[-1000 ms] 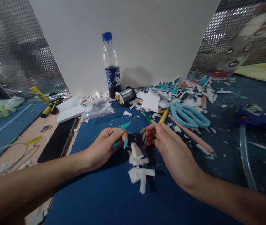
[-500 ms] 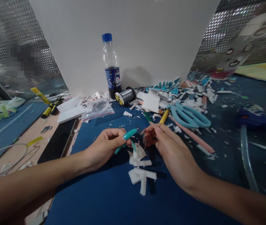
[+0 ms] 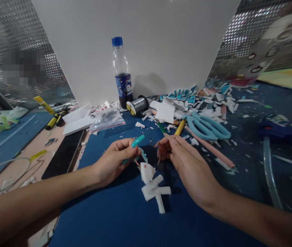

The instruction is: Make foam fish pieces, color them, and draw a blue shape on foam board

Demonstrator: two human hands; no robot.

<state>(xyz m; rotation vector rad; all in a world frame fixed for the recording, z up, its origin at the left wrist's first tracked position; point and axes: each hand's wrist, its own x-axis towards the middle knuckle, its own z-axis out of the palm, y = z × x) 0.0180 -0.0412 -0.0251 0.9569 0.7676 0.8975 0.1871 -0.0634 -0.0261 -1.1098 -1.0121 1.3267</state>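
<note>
Left hand (image 3: 115, 159) pinches thin pale thread (image 3: 136, 161); right hand (image 3: 184, 163) curled closed, contents unclear. White foam cutout pieces (image 3: 152, 187) lie between them, just below fingertips. Best: keep thread taut, small pulls.

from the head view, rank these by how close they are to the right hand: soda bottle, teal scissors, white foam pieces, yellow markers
1. white foam pieces, right beside the right hand, on its left
2. teal scissors, beyond it, to the right
3. soda bottle, standing at the back, left of centre
4. yellow markers, far out on the left
</note>
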